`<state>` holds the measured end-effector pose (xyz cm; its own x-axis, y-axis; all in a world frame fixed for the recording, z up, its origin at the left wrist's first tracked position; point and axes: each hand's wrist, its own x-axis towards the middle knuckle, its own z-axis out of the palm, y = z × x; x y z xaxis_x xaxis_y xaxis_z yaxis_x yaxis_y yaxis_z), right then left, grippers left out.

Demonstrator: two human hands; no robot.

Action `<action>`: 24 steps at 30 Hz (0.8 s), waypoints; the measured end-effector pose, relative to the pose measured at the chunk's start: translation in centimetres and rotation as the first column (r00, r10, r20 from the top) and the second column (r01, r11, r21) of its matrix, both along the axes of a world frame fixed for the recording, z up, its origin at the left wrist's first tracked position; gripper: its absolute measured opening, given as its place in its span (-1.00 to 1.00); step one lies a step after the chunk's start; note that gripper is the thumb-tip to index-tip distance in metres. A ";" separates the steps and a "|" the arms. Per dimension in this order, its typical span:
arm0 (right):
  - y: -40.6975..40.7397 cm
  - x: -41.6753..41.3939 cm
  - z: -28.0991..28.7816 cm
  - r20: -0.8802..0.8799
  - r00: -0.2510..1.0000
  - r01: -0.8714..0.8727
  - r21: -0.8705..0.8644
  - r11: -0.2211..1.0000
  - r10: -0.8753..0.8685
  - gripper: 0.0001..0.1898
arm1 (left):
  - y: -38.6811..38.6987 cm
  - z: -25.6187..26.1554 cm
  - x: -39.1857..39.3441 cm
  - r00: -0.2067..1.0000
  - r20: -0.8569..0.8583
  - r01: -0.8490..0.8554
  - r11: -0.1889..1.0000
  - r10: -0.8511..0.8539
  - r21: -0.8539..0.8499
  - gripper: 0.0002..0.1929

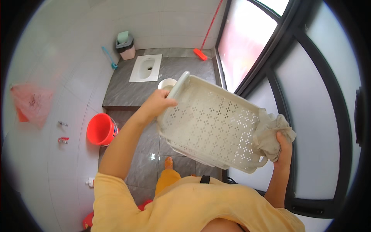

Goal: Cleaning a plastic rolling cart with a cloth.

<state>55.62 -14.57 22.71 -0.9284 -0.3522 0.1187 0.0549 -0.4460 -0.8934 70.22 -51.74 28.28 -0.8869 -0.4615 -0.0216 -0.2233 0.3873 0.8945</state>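
A pale plastic basket (203, 127), its floor pierced with small diamond-shaped holes, is held up tilted in front of my chest. My left hand (158, 104) grips its left end rim, thumb lying over the inside edge. At the opposite end, my right hand (284, 149) holds a crumpled grey-beige cloth (274, 133) pressed against the basket's end wall and rim. Some of the right fingers are hidden by the cloth. A curved handle (259, 163) shows at the basket's lower right corner.
A red bucket (100, 129) stands by the left wall under two taps (63, 140). Ahead, a raised tiled step (121, 92) carries a squat toilet (146, 68), a white tub (167, 83), a waste bin (127, 49) and a red broom (200, 54). A black-framed frosted door (310, 116) is close on the right.
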 end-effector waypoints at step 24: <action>-4.7 3.1 -14.0 0.032 0.889 0.451 -0.239 0.860 -0.457 -0.48 | -3.9 -1.4 -22.4 0.815 0.061 0.555 0.745 -0.577 -0.370 -0.64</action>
<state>58.75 -19.22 8.68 -0.9743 0.1483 0.1695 -0.2250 -0.6112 -0.7588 47.77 -55.65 26.91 -0.9822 0.1606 0.0970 0.1836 0.7169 0.6725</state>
